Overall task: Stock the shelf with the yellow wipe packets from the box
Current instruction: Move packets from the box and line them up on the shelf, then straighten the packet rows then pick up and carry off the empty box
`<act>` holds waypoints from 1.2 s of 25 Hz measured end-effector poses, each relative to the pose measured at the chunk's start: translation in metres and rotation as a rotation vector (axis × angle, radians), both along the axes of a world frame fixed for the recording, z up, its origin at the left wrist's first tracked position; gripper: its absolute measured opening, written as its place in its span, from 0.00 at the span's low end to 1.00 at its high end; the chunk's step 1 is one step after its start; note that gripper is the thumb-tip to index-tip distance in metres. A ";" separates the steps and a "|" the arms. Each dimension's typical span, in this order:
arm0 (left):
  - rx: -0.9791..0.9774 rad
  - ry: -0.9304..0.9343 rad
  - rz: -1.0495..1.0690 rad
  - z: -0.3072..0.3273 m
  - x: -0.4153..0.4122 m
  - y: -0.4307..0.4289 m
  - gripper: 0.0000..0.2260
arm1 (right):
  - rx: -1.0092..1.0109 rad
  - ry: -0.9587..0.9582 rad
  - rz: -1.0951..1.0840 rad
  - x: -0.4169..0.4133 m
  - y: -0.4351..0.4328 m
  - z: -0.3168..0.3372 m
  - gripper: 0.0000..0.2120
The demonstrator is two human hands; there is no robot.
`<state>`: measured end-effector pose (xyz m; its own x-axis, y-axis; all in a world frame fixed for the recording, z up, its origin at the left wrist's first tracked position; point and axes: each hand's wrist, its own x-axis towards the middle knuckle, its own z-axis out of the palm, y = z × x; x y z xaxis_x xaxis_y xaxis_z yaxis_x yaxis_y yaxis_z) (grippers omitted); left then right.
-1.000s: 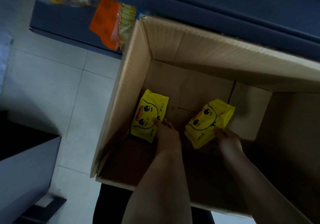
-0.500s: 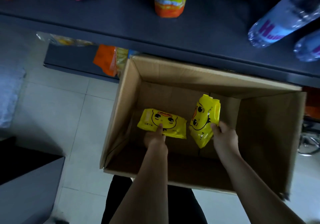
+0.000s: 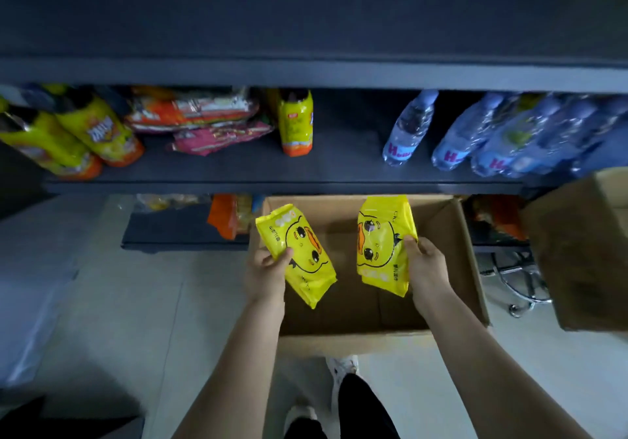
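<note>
Above the box (image 3: pixel 470 268), one yellow wipe packet (image 3: pixel 299 251) is being gripped in the left hand (image 3: pixel 266 274), leaning far-left, and a second packet (image 3: pixel 380 241) in the right hand (image 3: pixel 426 265), its long axis being aimed far at the shelf (image 3: pixel 346 167).

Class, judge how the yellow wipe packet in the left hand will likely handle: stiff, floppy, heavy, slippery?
Probably fairly firm: the yellow wipe packet holds its slab shape with the left hand gripping one edge. Likely light, held one-handed. Its glossy film may be slippery.
</note>
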<state>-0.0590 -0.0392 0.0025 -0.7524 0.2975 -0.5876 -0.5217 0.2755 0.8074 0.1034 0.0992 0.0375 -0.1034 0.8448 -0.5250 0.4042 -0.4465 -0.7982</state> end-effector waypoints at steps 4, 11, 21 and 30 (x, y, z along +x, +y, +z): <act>0.060 0.269 -0.080 0.113 -0.017 -0.024 0.08 | 0.227 -0.004 0.060 0.002 -0.020 0.101 0.08; 0.183 0.590 -0.374 0.298 -0.015 -0.021 0.03 | 0.499 0.049 0.144 0.022 -0.014 0.262 0.05; 0.217 0.858 -0.468 0.462 0.049 0.045 0.03 | 0.742 0.092 0.211 0.106 0.067 0.404 0.11; 0.113 1.139 -0.600 0.553 0.109 0.114 0.12 | 0.882 0.114 0.294 0.173 0.122 0.480 0.10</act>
<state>0.0496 0.0750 0.5553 -0.5421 0.7669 0.3434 0.6526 0.1267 0.7470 0.2768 0.2213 0.5172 -0.3878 0.8645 0.3199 0.3030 0.4473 -0.8415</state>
